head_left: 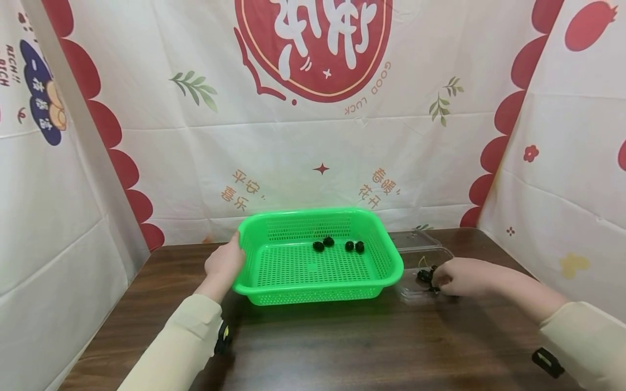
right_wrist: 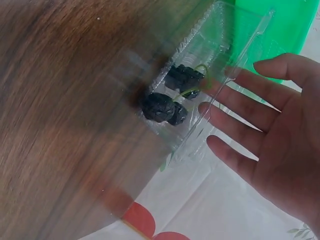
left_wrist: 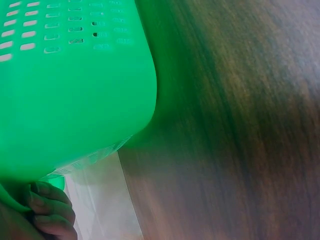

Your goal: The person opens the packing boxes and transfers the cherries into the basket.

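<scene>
My left hand grips the left rim of a green plastic basket with a perforated floor and walls. In the left wrist view its curled fingers show under the rim. Several dark cherries lie inside, toward the back and right. To the right stands a clear plastic box, holding a few more dark cherries with thin green stems. My right hand is at this box; the right wrist view shows its fingers spread and fairly straight over the box's edge, with nothing between them.
Both containers stand on a dark wood-grain table. The clear lid extends behind the box, close to the printed white cloth at the back. More white cloth hangs on the left and right sides.
</scene>
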Available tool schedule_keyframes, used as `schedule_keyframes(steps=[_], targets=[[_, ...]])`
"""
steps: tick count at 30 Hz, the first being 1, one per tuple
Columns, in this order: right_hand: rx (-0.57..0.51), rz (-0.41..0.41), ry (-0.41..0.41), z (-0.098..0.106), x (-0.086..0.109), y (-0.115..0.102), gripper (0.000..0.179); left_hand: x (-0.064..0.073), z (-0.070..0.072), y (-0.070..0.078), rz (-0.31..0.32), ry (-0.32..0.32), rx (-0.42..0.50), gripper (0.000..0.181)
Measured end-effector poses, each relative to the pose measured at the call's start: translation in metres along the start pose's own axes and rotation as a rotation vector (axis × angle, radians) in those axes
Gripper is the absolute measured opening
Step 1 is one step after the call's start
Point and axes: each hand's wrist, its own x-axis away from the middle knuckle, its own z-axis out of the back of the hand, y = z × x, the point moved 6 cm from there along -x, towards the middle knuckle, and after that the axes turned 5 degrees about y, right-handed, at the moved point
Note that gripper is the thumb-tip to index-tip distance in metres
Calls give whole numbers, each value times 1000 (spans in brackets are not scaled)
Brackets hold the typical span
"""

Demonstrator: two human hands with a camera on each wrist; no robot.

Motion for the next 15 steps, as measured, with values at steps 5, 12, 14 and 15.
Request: schedule_keyframes(steps=[5,12,14,15], targets=[[-5,29,-24,0,4,0,19,-1,-1,0,4,0,1,58],[-26,19,-52,0,7,3,18,-2,-1,-1,1,3,8,58],[-36,15,-67,-2,7,4,18,-2,-1,-2,-1,3,9,59],[-38,13,-74,-2,7,5,18,-2,-1,-2,-2,3,9,59]])
